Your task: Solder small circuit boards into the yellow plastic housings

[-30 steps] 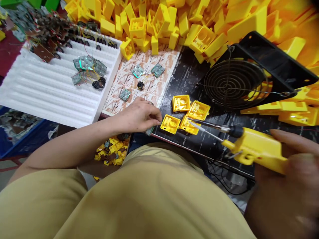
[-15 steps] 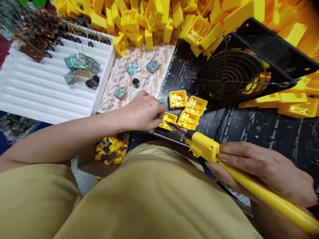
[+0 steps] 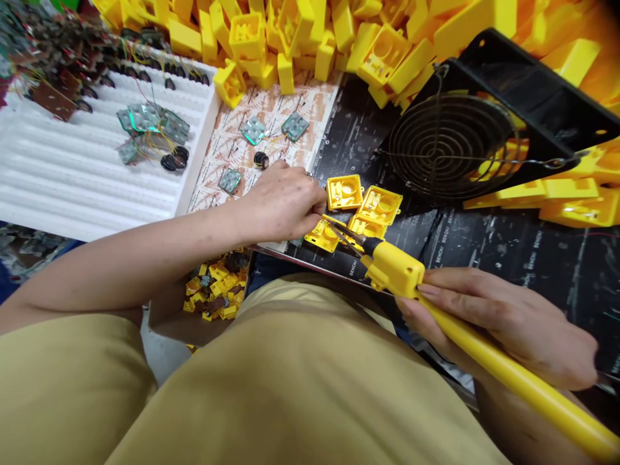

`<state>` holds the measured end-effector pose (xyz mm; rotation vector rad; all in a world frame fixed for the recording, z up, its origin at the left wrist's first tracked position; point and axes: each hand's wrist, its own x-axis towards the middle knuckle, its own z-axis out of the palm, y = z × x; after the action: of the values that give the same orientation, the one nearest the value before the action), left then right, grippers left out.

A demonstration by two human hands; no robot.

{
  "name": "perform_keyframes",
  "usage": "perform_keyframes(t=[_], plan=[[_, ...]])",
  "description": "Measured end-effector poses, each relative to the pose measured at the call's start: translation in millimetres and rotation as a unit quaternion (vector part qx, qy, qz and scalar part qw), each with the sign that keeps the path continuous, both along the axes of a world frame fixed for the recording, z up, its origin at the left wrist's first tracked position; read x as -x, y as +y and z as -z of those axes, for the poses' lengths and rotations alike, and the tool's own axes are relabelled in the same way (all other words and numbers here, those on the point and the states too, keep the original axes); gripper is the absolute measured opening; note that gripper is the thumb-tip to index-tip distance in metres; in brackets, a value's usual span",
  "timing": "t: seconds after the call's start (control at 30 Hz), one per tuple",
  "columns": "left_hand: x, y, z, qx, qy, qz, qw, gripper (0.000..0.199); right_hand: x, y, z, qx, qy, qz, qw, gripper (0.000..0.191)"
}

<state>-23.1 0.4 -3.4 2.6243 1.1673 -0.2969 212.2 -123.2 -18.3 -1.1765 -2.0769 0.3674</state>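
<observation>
Brought in closer since the earlier frame, a long yellow plastic soldering iron (image 3: 392, 271) is gripped in the right hand (image 3: 504, 323), its fingers wrapped closely around the handle. The iron's long axis runs diagonally from lower right to upper left, with a thin metal tip (image 3: 345, 231) aimed at a square yellow plastic housing (image 3: 322, 236) lying on a black bench mat (image 3: 479, 252). The housing is nearly reached by the curled fingertips (image 3: 318, 208) of the left hand (image 3: 283, 210), though whether anything is held cannot be told (the fingers hide it). Three more yellow housings (image 3: 345, 192) are set just beside it. A white ridged foam tray (image 3: 72, 187) holding small circuit boards (image 3: 145, 119) lies further left.
</observation>
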Motion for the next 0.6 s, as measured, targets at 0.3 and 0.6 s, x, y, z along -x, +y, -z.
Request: perform_keyframes(t=[0.3,0.6], plan=[[-3.8,0.5,3.9,-0.032,-0.008,0.032,0.999,0.021,2.8,1.1,-9.9,-0.023,-0.070,-0.063,0.995,0.009],[-3.1,1.8,5.0,-0.040,-0.017,0.040,0.998,0.021,-8.4,7.6,-22.8,-0.039,-0.082,-0.039,0.995,0.021]])
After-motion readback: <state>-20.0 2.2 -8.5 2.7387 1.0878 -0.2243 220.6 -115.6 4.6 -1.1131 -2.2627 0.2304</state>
